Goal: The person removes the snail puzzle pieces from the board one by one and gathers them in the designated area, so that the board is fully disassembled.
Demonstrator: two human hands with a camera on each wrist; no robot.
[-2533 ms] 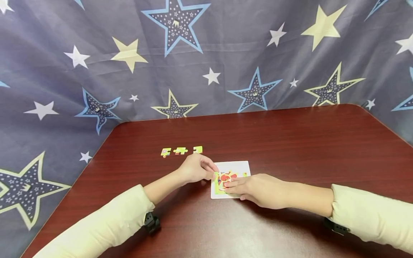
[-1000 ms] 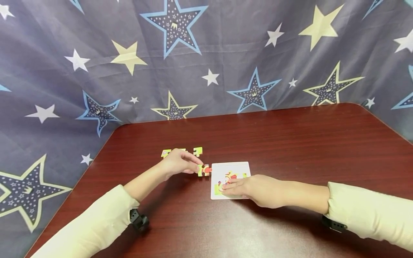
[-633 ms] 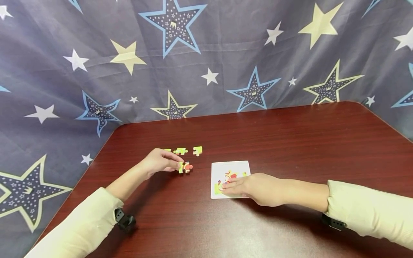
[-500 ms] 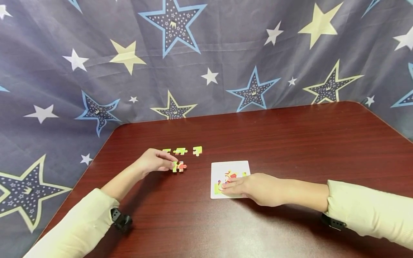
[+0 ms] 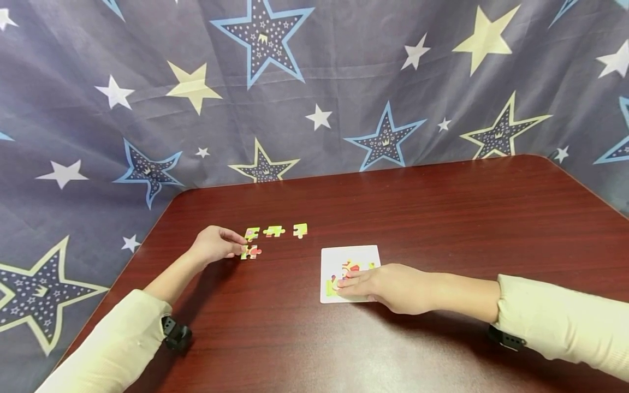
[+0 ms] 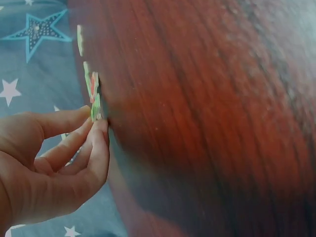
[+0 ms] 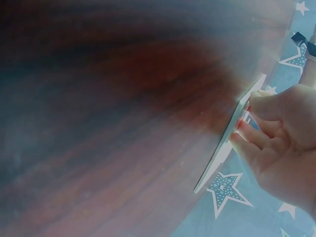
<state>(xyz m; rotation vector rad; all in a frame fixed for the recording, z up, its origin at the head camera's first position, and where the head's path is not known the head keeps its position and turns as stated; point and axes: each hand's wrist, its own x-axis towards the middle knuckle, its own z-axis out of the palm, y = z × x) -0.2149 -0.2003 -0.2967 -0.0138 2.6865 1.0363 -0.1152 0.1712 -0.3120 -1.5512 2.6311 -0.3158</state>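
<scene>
My left hand point(image 5: 214, 245) pinches a green and red jigsaw puzzle piece point(image 5: 253, 252) by its left edge between thumb and fingers, close over the table. In the left wrist view the same puzzle piece point(image 6: 94, 94) shows edge-on at the fingertips. My right hand point(image 5: 393, 289) rests on a square white puzzle board point(image 5: 350, 254), its fingers extended over the lower part. Red, yellow and green pieces point(image 5: 350, 267) lie on the board, partly hidden under those fingers. From the right wrist view the board point(image 7: 217, 160) appears as a thin slab under the fingertips.
Loose green puzzle pieces lie in a row just behind the held one: a left piece point(image 5: 252, 233), a middle piece point(image 5: 274, 231) and a right piece point(image 5: 300, 230). The dark red wooden table point(image 5: 442, 218) reaches back to a star-patterned curtain point(image 5: 324, 71).
My left hand has taken the green and red puzzle piece off the board's left side and carried it left, to just before the row of loose pieces. My right hand has stayed on the board.
</scene>
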